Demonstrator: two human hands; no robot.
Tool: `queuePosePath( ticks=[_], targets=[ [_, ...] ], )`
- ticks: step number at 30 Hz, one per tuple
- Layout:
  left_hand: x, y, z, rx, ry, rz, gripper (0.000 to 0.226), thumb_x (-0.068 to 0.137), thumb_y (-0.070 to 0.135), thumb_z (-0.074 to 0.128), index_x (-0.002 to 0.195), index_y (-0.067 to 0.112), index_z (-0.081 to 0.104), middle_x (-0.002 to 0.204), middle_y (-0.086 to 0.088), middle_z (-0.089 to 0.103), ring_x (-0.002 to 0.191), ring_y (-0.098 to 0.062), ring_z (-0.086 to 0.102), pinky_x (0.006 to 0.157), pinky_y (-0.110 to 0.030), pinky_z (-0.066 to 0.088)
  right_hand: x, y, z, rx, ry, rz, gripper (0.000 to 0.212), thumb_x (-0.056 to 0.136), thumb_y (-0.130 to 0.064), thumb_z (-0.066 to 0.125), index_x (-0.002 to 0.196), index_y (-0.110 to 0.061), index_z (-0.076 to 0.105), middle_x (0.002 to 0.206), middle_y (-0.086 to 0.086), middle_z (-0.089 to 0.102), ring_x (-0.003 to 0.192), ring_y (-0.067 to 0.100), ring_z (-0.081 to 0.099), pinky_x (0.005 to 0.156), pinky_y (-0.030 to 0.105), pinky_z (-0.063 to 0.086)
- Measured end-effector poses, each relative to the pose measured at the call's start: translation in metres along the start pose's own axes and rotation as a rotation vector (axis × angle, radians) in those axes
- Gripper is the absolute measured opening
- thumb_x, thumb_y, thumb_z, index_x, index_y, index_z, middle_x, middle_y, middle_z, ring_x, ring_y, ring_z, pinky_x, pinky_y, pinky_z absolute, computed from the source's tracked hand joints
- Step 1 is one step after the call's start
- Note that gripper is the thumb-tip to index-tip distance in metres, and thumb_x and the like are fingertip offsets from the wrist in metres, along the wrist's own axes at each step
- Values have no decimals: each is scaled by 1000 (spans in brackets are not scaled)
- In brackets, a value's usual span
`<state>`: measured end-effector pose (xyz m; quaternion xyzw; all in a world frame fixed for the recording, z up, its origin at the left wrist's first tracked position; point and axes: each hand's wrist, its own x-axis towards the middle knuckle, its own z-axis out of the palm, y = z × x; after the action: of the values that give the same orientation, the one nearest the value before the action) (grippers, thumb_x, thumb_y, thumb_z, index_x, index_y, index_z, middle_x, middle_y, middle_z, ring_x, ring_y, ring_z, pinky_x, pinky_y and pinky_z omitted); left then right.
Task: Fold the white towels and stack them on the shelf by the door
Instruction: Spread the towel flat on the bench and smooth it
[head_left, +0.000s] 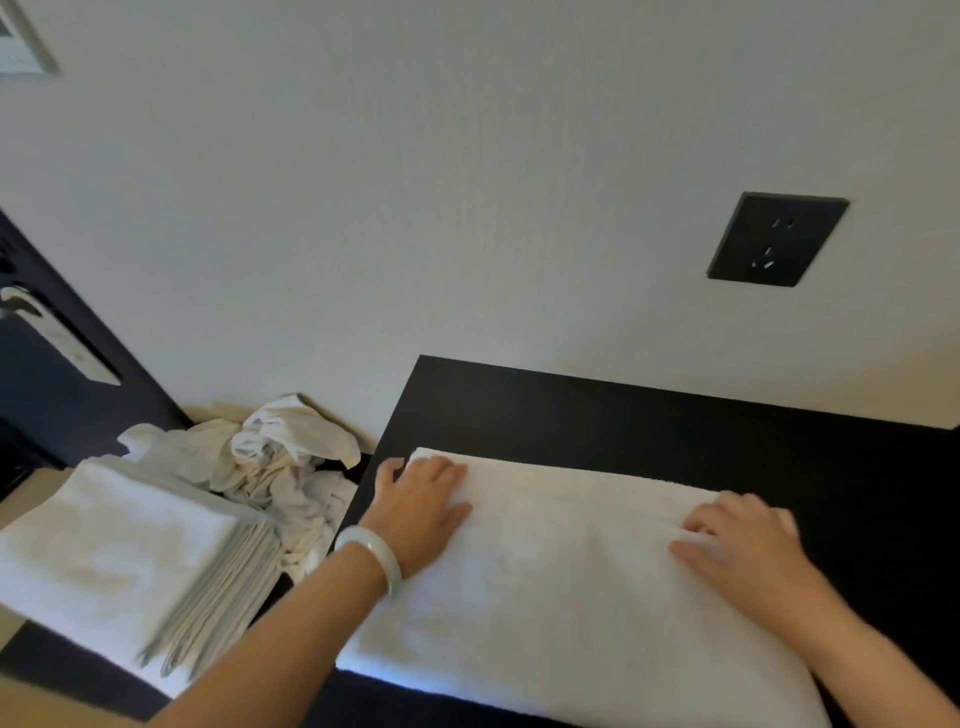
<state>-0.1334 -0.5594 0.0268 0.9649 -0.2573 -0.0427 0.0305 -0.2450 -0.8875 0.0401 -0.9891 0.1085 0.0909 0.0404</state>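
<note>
One white towel (545, 597), L hand (421, 512) flat on far-left corner, R hand (743, 551) flat opposite, fingers (441, 470) released

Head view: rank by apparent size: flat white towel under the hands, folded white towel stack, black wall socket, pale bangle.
1. Flat white towel
2. Folded white towel stack
3. Black wall socket
4. Pale bangle
</note>
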Motion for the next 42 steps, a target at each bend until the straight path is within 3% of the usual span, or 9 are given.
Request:
queuePosePath(
  ticks=[7, 11, 14, 18, 21, 24, 31, 36, 42],
  targets=[
    [28, -19, -33, -155, -244, -212, 50, 88, 47, 66, 127, 17, 53, 118, -1, 53, 109, -21, 50, 91, -31, 42, 4, 35, -26, 512, -309, 194, 20, 79, -36, 79, 82, -19, 70, 85, -4, 71, 81, 11, 68, 80, 33, 56],
    [14, -38, -55, -826, -340, -232, 33, 80, 26, 79, 91, 3, 58, 84, -5, 58, 81, -19, 60, 73, -37, 53, -11, 35, -55, 855, -401, 159, 24, 84, -23, 75, 93, -3, 66, 88, 6, 76, 83, 21, 74, 79, 39, 56],
    [10, -47, -68, -1262, -316, -264, 20, 82, 8, 76, 78, 8, 56, 70, -2, 62, 71, -16, 65, 62, -26, 53, -8, 30, -72, 1090, -328, 127, 35, 74, -31, 81, 87, -3, 65, 81, 14, 72, 71, 28, 70, 63, 33, 53],
    [28, -45, -29, -1036, 5, -485, 21, 80, 17, 79, 82, 10, 59, 75, -12, 65, 73, -30, 65, 72, -40, 56, 30, 20, -34, 939, 6, 337, 11, 84, -21, 75, 87, -14, 68, 83, 10, 71, 77, 25, 67, 70, 39, 53],
    [30, -32, -1, -748, 78, -515, 21, 91, 30, 65, 85, 11, 59, 77, -10, 62, 73, -27, 60, 73, -40, 50, 41, 15, 1, 756, 129, 387, 5, 91, -25, 68, 93, -23, 63, 88, 1, 66, 82, 19, 63, 73, 40, 54],
    [30, -23, 2, -784, 161, -534, 41, 99, 40, 51, 81, 3, 51, 67, -6, 47, 63, -20, 46, 62, -34, 38, 35, 11, 8, 759, 205, 369, 6, 97, -29, 59, 93, -24, 60, 89, 0, 63, 82, 17, 60, 68, 34, 49],
    [35, -12, -6, -723, 298, -641, 35, 101, 27, 43, 77, 2, 49, 65, -7, 45, 59, -19, 41, 55, -32, 32, 32, 1, -7, 750, 337, 385, 14, 99, -31, 54, 92, -19, 57, 87, 2, 59, 78, 15, 56, 60, 29, 41],
    [26, -10, 2, -443, 119, -574, 28, 104, 32, 33, 88, 11, 42, 71, -2, 48, 67, -23, 50, 64, -35, 39, 30, -5, 9, 636, 289, 410, 11, 98, -37, 53, 94, -27, 53, 87, -2, 59, 78, 14, 58, 68, 37, 52],
    [22, -4, 10, -374, 174, -570, 25, 104, 33, 31, 88, 15, 38, 71, 2, 45, 63, -21, 49, 61, -34, 39, 23, -9, 17, 575, 335, 420, 24, 98, -39, 52, 117, -25, 47, 99, 2, 58, 83, 19, 57, 74, 42, 54]
  ],
)
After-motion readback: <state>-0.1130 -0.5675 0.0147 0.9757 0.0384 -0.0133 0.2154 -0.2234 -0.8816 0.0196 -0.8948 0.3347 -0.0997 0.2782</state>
